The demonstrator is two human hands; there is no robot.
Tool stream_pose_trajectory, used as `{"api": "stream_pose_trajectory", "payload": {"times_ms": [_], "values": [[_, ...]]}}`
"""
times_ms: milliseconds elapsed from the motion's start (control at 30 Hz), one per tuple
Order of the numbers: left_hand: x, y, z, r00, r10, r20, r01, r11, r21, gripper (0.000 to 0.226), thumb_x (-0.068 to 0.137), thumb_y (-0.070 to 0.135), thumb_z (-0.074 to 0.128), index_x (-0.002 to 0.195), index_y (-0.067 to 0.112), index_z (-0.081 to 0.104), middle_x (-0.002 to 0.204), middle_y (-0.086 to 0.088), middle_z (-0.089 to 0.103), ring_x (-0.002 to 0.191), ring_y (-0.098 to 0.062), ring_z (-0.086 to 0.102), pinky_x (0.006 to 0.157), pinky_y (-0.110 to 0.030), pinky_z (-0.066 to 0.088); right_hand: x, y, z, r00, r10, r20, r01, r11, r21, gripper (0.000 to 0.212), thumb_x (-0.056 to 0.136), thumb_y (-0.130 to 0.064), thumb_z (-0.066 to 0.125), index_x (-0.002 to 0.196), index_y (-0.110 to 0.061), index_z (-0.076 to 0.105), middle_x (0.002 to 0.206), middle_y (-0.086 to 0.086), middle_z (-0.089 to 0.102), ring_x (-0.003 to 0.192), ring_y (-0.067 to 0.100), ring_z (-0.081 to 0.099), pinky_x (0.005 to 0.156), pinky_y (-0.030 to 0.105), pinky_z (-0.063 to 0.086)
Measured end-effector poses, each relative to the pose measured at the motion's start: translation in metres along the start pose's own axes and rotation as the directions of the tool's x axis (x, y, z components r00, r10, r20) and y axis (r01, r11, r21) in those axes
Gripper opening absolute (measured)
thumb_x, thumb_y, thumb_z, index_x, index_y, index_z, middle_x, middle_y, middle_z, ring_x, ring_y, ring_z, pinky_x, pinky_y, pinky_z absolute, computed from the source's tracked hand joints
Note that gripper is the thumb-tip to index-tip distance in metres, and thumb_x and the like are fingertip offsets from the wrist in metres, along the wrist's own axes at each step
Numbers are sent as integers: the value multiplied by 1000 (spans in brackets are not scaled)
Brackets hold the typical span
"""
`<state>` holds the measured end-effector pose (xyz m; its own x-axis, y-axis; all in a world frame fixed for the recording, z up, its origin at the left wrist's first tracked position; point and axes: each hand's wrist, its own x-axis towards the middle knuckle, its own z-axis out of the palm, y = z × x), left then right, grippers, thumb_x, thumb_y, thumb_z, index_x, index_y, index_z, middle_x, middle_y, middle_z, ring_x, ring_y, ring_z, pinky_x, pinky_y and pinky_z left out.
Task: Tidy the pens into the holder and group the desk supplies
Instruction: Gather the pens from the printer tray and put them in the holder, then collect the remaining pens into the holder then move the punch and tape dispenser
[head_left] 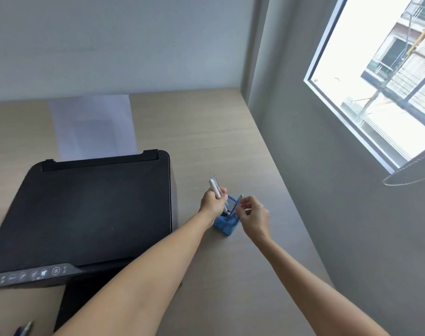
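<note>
A small blue mesh pen holder [227, 225] stands on the wooden desk [206, 132] to the right of the printer. My left hand [212, 202] grips a bunch of pens [215, 187], a white one foremost, with their lower ends over the holder's opening. My right hand [253, 214] is just right of the holder, fingers pinched on a thin pen [238, 204] with a pale green tip that leans in the holder. More pens [25, 329] lie at the bottom left corner, blurred.
A black printer [85, 209] fills the left of the desk, with white paper [92, 127] in its rear tray. A grey wall [327, 214] with a window [376, 81] bounds the desk's right edge, close to the holder.
</note>
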<state>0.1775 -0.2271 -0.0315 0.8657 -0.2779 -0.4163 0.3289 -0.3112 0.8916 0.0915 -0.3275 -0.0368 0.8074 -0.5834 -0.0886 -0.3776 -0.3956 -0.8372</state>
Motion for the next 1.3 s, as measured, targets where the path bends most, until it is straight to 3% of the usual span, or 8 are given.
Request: {"api": "stream_pose_trajectory", "payload": {"times_ms": [167, 300, 433, 600, 767, 900, 1033, 1300], "values": [[-5, -1, -12, 1000, 11, 27, -12, 1000, 25, 18, 90, 11, 60, 107, 14, 55, 109, -10, 56, 97, -22, 55, 80, -30, 48, 0, -2, -1, 996, -62, -65, 60, 998, -30, 6, 88, -16, 62, 91, -11, 61, 93, 3, 64, 70, 24, 61, 61, 19, 42], [-22, 13, -34, 998, 50, 29, -50, 999, 0, 36, 89, 17, 64, 122, 9, 53, 137, -11, 54, 128, -22, 49, 105, -35, 41, -5, -24, -1, 985, -109, -131, 105, 994, -36, 10, 91, -17, 55, 92, -9, 63, 96, 8, 64, 76, 23, 57, 71, 28, 40], [-65, 41, -77, 985, 170, -5, -170, 982, -81, 34, 92, 18, 60, 123, 6, 52, 136, -15, 56, 128, -22, 53, 103, -30, 43, -18, -66, 5, 971, -181, -156, 180, 983, -22, 12, 92, -18, 52, 91, -12, 62, 95, 8, 67, 72, 24, 58, 68, 29, 41], [-162, 44, -174, 926, 367, -81, -375, 917, -133, 27, 92, 14, 60, 117, 4, 56, 114, -13, 68, 110, -21, 65, 96, -29, 51, -68, -140, 43, 943, -315, -111, 317, 948, 7, 15, 92, -15, 48, 93, -13, 63, 77, 8, 63, 56, 23, 49, 64, 32, 38], [-238, -36, -302, 901, 317, -297, -346, 937, -51, 10, 94, 13, 57, 99, 7, 63, 80, 0, 70, 70, -11, 68, 64, -21, 54, -144, -207, 117, 872, -482, 83, 462, 867, 188, 9, 93, -19, 51, 92, -20, 60, 76, 4, 62, 63, 22, 52, 54, 20, 40], [-271, -134, -396, 832, 153, -534, -119, 988, 98, 27, 93, 7, 54, 69, 20, 57, 63, 3, 64, 50, -3, 56, 57, -26, 46, -214, -241, 183, 721, -649, 241, 591, 758, 276, 6, 93, -13, 54, 93, -14, 60, 75, 4, 65, 59, 19, 54, 55, 25, 43], [-288, -224, -440, 796, -31, -605, 289, 897, 334, 12, 89, 11, 53, 79, 14, 60, 77, -4, 67, 74, -21, 61, 65, -29, 43, -271, -237, 247, 496, -697, 518, 700, 674, 237, 5, 92, -11, 54, 92, -10, 59, 77, 3, 66, 65, 15, 57, 62, 27, 48], [-279, -294, -447, 869, -202, -452, 476, 592, 651, 29, 90, 16, 47, 115, 2, 54, 130, -20, 53, 119, -36, 52, 93, -40, 44, -342, -161, 330, 98, -137, 986, 893, 449, -27, 26, 88, -7, 50, 111, -16, 60, 119, 11, 57, 102, 36, 59, 81, 42, 52]]}}
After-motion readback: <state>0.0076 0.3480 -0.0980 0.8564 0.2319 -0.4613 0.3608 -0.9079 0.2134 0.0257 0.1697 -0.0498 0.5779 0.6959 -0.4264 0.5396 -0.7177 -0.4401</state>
